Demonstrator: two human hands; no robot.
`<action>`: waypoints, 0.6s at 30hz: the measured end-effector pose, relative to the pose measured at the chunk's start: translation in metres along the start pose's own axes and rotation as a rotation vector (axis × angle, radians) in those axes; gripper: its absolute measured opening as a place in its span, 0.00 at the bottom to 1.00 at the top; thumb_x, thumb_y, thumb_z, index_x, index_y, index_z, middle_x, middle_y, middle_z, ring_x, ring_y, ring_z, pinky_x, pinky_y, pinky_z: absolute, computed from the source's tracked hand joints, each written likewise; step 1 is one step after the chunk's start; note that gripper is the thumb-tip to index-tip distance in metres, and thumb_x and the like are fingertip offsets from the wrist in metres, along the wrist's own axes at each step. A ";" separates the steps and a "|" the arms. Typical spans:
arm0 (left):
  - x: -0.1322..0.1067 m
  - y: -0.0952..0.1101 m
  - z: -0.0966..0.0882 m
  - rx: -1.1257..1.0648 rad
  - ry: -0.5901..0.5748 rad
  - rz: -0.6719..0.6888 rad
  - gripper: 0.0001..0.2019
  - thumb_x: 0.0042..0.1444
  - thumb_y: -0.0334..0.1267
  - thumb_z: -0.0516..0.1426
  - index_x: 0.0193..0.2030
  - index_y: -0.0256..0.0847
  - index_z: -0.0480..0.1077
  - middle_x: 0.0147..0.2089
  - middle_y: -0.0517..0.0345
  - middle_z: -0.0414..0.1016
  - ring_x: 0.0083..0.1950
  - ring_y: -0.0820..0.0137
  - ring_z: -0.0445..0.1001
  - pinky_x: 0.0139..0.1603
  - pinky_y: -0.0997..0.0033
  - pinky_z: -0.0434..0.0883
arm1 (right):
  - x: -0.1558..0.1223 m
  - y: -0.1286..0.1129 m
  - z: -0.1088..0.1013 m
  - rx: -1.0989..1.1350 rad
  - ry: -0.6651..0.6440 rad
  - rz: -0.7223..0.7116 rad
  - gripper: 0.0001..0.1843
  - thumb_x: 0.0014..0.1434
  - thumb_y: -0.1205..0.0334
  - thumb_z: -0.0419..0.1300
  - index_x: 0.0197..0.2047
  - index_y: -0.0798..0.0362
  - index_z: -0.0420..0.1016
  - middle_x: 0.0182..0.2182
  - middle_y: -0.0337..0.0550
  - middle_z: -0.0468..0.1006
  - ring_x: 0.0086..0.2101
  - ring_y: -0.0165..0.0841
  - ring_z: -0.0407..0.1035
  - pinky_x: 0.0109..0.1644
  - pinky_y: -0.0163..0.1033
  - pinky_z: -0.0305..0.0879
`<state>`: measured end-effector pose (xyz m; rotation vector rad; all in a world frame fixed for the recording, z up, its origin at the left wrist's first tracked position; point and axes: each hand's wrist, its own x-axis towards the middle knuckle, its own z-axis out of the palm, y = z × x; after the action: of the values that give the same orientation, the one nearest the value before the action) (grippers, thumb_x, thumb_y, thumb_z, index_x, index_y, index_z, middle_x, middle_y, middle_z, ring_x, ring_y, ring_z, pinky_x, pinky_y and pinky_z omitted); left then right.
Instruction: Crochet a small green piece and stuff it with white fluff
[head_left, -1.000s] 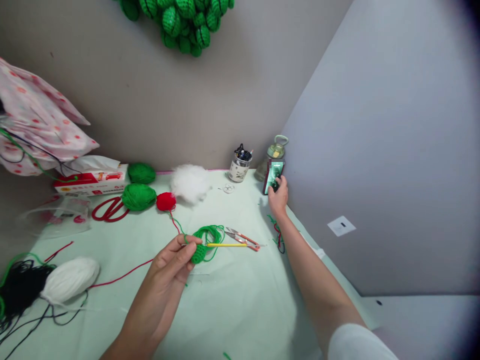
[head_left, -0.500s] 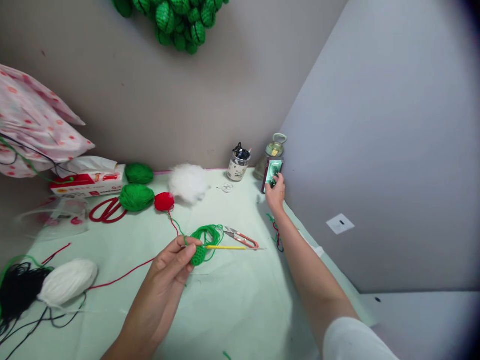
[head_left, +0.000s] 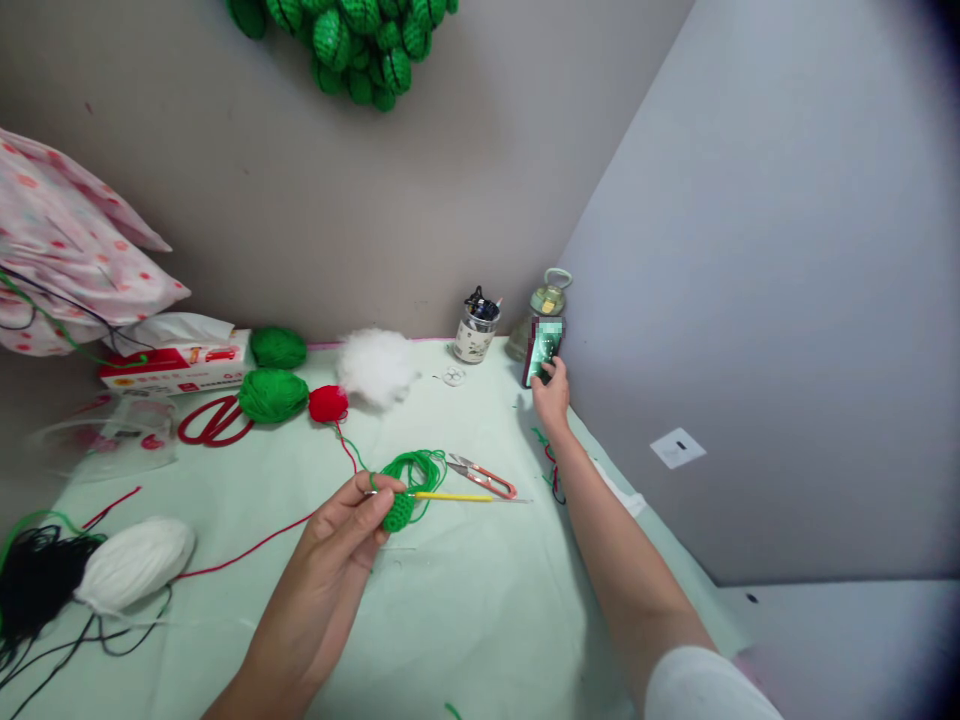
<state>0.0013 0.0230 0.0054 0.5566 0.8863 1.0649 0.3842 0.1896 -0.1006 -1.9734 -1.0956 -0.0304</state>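
Note:
My left hand (head_left: pixel 341 545) is closed, pinching a small green crochet piece (head_left: pixel 398 512) between thumb and fingers. A yellow-handled crochet hook (head_left: pixel 454 497) runs through the top of the piece and points right. Green yarn passes over my index finger, and a loose coil of green yarn (head_left: pixel 420 465) lies just behind. My right hand (head_left: pixel 553 398) is stretched out to the far corner, fingers apart at the lit screen of a phone (head_left: pixel 543 350). The phone stands upright, leaning by a green-lidded bottle (head_left: pixel 551 294). Whether the fingertips touch the glass is hard to see.
Thread snips (head_left: pixel 487 477) lie behind the hook. Along the back are a pen cup (head_left: pixel 476 330), white stuffing (head_left: pixel 377 368), a red yarn ball (head_left: pixel 328 404), green yarn balls (head_left: pixel 274 396), red-handled scissors (head_left: pixel 217 421) and a tissue box (head_left: pixel 176 365). White yarn (head_left: pixel 139 563) sits left.
The fingers of my right hand have shifted slightly lower on the phone screen. My left hand keeps its hold on the crochet piece and hook, almost unmoved.

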 end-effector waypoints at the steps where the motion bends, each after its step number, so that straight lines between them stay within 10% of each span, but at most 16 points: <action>1: 0.000 0.000 0.000 0.005 -0.002 0.004 0.11 0.50 0.46 0.73 0.35 0.45 0.83 0.39 0.59 0.69 0.39 0.70 0.63 0.36 0.77 0.66 | 0.000 0.001 -0.001 -0.010 -0.001 0.007 0.26 0.67 0.61 0.61 0.67 0.53 0.65 0.60 0.52 0.76 0.58 0.44 0.71 0.62 0.55 0.69; 18: -0.002 0.001 0.001 -0.027 -0.020 0.008 0.09 0.51 0.44 0.73 0.35 0.45 0.83 0.39 0.59 0.70 0.39 0.71 0.63 0.35 0.77 0.66 | -0.026 0.013 -0.019 -0.344 -0.209 0.035 0.20 0.69 0.54 0.62 0.60 0.53 0.73 0.58 0.50 0.76 0.52 0.41 0.75 0.55 0.53 0.76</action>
<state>0.0007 0.0212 0.0075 0.5481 0.8513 1.0753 0.3844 0.1560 -0.1078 -2.3444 -1.2548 0.0066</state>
